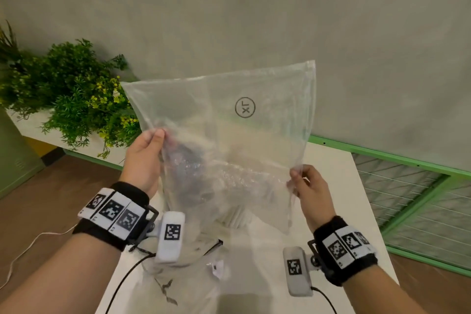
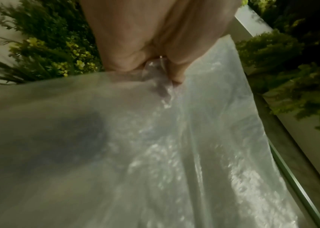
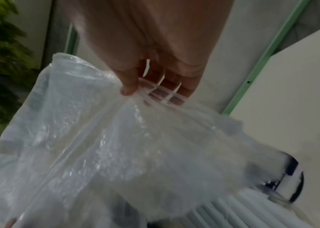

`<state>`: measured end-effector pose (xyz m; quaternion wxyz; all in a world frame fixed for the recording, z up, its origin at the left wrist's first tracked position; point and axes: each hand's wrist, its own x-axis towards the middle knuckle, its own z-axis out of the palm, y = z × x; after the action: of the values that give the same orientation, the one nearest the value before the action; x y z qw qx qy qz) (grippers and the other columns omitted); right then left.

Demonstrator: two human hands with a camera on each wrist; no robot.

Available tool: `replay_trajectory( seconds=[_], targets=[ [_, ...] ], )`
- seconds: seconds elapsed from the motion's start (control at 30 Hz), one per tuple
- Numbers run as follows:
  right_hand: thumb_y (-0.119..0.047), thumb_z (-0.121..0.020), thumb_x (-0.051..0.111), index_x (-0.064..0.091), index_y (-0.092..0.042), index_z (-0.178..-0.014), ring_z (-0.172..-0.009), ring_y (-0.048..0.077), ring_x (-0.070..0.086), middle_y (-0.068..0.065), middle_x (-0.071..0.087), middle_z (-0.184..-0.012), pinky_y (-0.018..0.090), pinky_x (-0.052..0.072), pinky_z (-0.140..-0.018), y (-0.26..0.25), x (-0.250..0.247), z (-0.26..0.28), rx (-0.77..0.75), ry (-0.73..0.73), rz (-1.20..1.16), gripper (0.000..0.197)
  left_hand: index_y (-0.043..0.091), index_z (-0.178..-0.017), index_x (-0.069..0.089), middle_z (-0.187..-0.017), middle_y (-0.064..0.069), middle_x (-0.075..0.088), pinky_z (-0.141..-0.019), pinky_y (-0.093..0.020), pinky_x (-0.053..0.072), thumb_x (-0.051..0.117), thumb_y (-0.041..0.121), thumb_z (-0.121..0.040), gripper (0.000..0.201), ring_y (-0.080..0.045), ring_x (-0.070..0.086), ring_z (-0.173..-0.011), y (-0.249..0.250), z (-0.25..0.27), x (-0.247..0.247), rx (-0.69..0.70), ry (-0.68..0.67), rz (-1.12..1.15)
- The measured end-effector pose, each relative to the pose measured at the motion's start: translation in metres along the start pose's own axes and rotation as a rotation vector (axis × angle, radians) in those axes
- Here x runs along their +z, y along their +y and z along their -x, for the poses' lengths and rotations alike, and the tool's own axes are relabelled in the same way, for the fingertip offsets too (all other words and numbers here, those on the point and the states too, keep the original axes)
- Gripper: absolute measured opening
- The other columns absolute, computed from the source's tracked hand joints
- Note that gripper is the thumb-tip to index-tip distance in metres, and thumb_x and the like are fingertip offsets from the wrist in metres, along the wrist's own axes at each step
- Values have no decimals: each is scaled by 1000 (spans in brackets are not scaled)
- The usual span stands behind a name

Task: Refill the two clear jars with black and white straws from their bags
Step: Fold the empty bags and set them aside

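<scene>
From the head view, the person holds a large clear plastic bag [image 1: 229, 140] up in the air above the white table [image 1: 339, 186], its printed "XL" ring facing the wall. The left hand [image 1: 142, 160] pinches the bag's left edge between thumb and curled fingers; the right hand [image 1: 312, 191] pinches the right edge lower down, so the bag hangs slanted between them. Through the film a dark shape and a pale one show dimly, too blurred to name. Below the bag's bottom edge a bunch of white straws [image 1: 235, 218] stands near the middle of the table, and another crumpled clear bag [image 1: 183, 262] lies at the near edge. Green plants [image 1: 74, 94] sit on a ledge beyond the table's left side, and a green-framed mesh panel [image 1: 420, 199] runs past the right edge

From the left wrist, the thumb and fingers [image 2: 176, 72] are closed on a gathered fold of the bag [image 2: 155, 154]; a dark blur shows through the plastic, and foliage [image 2: 53, 50] fills the corners

From the right wrist, the thumb [image 3: 128, 83] presses the bag's film [image 3: 106, 138] against the fingers behind it, gripping it firmly. White straws [image 3: 223, 209] appear under the bag's lower edge, beside a clear jar [image 3: 291, 177] with a dark band, standing on the table
</scene>
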<state>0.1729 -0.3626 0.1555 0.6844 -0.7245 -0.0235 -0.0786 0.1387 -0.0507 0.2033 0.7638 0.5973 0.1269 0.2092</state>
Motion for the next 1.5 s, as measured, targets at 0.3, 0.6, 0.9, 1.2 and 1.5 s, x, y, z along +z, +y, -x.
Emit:
replay_trajectory(
  seconds=[0.3,0.6,0.9,1.2,1.5],
  targets=[
    [-26,-102,43,49,-13,-79,-62,16,53,-2,49,-62,23,49,-53,20,26,22,224,-63,-125,27,30,-102,61,-97,4,64,-80,-39,50,44,28,-100,17,-19,60,-89,0,-1,-1,-13,27,52],
    [-34,-103,38,48,-17,-81,-50,8,42,-5,47,-62,23,34,-48,34,65,25,375,92,-311,30,25,-107,64,-97,6,74,-75,-31,52,62,43,-86,28,-13,70,-90,-54,57,-21,-418,-329,-312],
    [-39,-99,46,31,-18,-69,-49,11,25,-6,28,-57,27,24,-46,53,35,26,286,156,-5,40,13,-70,47,-51,7,46,-55,-32,39,56,30,-94,31,-17,41,-52,-82,42,-55,-208,-52,-540],
    [-35,-101,42,34,-14,-70,-53,14,31,-3,34,-58,27,30,-48,66,24,43,251,42,243,38,22,-122,43,-107,-9,63,-53,-29,51,69,49,-80,56,-22,68,-75,-92,63,-69,-572,-283,-661],
    [-35,-101,43,35,-13,-69,-60,17,34,2,35,-63,31,31,-56,70,13,31,219,79,370,39,1,-92,61,-71,-4,51,-55,-19,47,71,8,-82,16,-14,51,-65,-95,49,-96,-448,-343,-576]
  ],
)
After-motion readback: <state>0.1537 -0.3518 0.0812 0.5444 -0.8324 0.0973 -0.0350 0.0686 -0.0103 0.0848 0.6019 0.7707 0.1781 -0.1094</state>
